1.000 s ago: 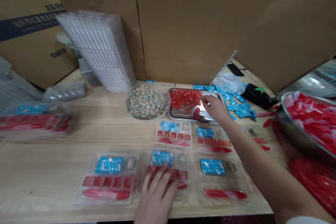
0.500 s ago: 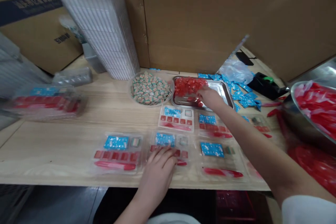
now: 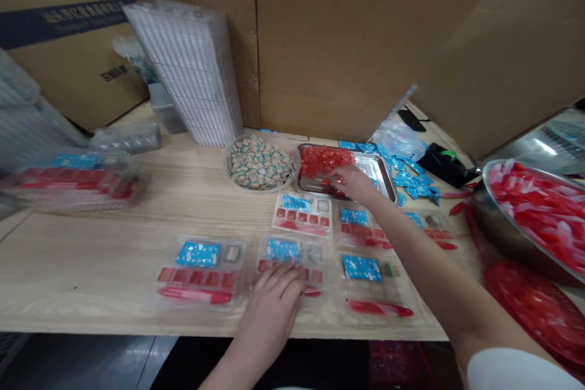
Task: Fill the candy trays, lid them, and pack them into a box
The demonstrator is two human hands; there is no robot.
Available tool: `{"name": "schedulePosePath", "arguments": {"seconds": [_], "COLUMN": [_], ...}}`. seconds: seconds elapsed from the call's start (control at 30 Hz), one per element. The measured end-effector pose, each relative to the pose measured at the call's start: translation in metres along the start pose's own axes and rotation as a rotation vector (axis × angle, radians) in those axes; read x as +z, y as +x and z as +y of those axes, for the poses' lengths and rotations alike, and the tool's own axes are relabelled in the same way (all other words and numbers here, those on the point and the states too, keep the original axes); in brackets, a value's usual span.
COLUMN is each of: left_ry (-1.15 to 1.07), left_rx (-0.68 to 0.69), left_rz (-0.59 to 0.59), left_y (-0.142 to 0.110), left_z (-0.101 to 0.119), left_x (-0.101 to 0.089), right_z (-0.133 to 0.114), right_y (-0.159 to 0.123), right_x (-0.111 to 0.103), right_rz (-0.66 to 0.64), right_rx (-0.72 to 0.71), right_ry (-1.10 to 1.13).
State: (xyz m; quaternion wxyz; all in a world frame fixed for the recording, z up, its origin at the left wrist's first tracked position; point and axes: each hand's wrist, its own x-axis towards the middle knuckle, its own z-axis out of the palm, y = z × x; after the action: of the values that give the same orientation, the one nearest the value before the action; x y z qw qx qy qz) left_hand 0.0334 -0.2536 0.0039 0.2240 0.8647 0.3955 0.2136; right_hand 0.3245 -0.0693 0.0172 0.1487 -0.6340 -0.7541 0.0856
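My left hand lies flat with fingers spread on a clear plastic tray at the table's front edge; the tray holds a blue packet and red pieces. My right hand reaches into a steel tray of red wrapped candies, fingers curled over some at its front edge. What they hold is hidden. Several more clear trays with blue packets and red sticks lie between the hands.
A round dish of striped candies sits left of the steel tray. Loose blue packets lie to its right. A steel bowl of red sticks stands at right. Stacked clear trays and cardboard boxes line the back.
My right hand slid left along the steel tray's front edge. The left hand stayed on the front tray. The view shifted slightly.
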Motion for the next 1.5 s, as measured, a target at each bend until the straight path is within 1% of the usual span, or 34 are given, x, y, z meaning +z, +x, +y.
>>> {"name": "schedulePosePath", "arguments": {"seconds": [0.1,0.17,0.23,0.3,0.37,0.43,0.47,0.5,0.53,0.57,0.6,0.63,0.7,0.8,0.9,1.0,1.1,1.3,1.4,1.5], "left_ry": [-0.001,-0.005,-0.022,-0.066,-0.166,-0.377,-0.551,-0.76,-1.007,-1.25,-1.443,-1.581,-1.716,-1.748,-1.769,-1.777,-1.712,-1.473,-1.434,-1.41], "left_rx": [0.007,0.015,0.022,0.023,-0.007,-0.118,-0.205,-0.302,-0.402,-0.483,-0.552,-0.602,-0.654,-0.671,-0.697,-0.741,-0.754,-0.68,-0.642,-0.647], "left_rz": [-0.001,0.006,0.013,0.027,0.069,0.146,0.193,0.229,0.267,0.268,0.261,0.267,0.311,0.394,0.393,0.387,0.384,0.383,0.37,0.375], "left_y": [0.001,0.001,0.0,-0.002,0.0,0.007,0.014,0.021,0.03,0.038,0.046,0.051,0.057,0.052,0.044,0.04,0.038,0.035,0.034,0.034], "left_z": [0.0,-0.001,-0.001,0.0,0.004,0.011,0.016,0.02,0.024,0.027,0.03,0.032,0.033,0.034,0.032,0.029,0.027,0.023,0.022,0.021], "left_x": [0.0,0.0,-0.002,-0.005,-0.009,-0.015,-0.018,-0.022,-0.025,-0.028,-0.03,-0.032,-0.033,-0.032,-0.031,-0.03,-0.03,-0.03,-0.03,-0.03], "right_z": [-0.019,-0.025,-0.027,-0.031,-0.044,-0.066,-0.08,-0.095,-0.11,-0.123,-0.135,-0.144,-0.156,-0.161,-0.164,-0.166,-0.167,-0.166,-0.166,-0.168], "right_y": [0.008,0.007,0.0,-0.015,-0.036,-0.062,-0.075,-0.089,-0.102,-0.114,-0.124,-0.133,-0.145,-0.149,-0.147,-0.146,-0.148,-0.15,-0.151,-0.152], "right_x": [0.015,0.018,0.013,0.003,-0.007,-0.015,-0.017,-0.018,-0.017,-0.015,-0.013,-0.011,-0.007,-0.008,-0.013,-0.016,-0.016,-0.015,-0.017,-0.018], "right_rz": [0.01,0.043,0.071,0.088,0.115,0.165,0.195,0.222,0.24,0.242,0.241,0.236,0.263,0.3,0.292,0.278,0.249,0.252,0.258,0.265], "right_rx": [-0.004,0.027,0.057,0.076,0.09,0.091,0.081,0.061,0.028,-0.012,-0.055,-0.091,-0.115,-0.098,-0.105,-0.063,-0.049,-0.116,-0.159,-0.221], "right_ry": [0.095,0.175,0.267,0.349,0.532,0.792,0.909,0.977,0.992,0.974,0.936,0.892,0.8,0.628,0.495,0.515,0.536,0.477,0.395,0.32]}}
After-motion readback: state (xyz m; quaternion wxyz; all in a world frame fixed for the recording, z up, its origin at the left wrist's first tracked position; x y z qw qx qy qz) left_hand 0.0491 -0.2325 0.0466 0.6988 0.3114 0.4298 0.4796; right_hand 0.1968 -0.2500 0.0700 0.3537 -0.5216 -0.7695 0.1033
